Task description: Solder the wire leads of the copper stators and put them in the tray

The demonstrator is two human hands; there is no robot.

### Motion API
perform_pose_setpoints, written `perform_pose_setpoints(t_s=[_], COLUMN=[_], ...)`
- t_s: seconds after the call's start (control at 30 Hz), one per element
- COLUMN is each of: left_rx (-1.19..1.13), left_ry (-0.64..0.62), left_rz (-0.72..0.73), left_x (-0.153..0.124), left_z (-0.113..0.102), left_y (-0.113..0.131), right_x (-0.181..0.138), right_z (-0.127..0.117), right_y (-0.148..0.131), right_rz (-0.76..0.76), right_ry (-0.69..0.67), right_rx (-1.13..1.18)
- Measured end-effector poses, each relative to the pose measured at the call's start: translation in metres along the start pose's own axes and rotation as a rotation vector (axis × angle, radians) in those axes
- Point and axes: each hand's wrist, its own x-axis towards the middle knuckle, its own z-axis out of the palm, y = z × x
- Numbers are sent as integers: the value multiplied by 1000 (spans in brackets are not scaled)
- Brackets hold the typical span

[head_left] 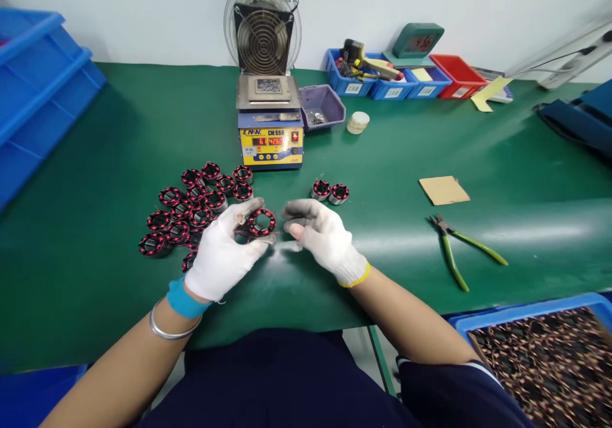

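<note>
My left hand [222, 243], in a white glove, grips a wound motor stator [261, 222] between thumb and fingers, its ring face with red-and-black windings turned up toward me. Just right of it is my right hand [322, 233], gloved in white with a bare thumb tip. Its thumb and fingers are drawn together; anything between them, perhaps a thin wire, is too fine to make out. Several similar stators [182, 210] stand grouped beside and behind my left hand. Two more stators [329, 191] sit together beyond my right hand.
A solder pot [270, 141] with a lit display and a fan [263, 40] stands at the back. Beside it are a purple tray [338, 104] and a white round container [357, 122]. Green-handled pliers [449, 240] and cardboard [444, 191] lie right. A blue crate [574, 302] holds many copper-wound parts.
</note>
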Motion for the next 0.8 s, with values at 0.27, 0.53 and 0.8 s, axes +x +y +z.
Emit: perform_pose_setpoints(t_s=[0.27,0.53,0.8], left_rx=[-37,-20,-406], left_ry=[-131,-121,-27], left_rz=[4,-206,-154], left_x=[-6,-8,2], left_z=[2,14,-14], left_y=[13,16,18], right_x=[6,-1,1], right_z=[3,23,17], right_y=[-1,8,8], right_rz=[197,131,48], right_ry=[-61,125,220], right_rx=[218,233,81])
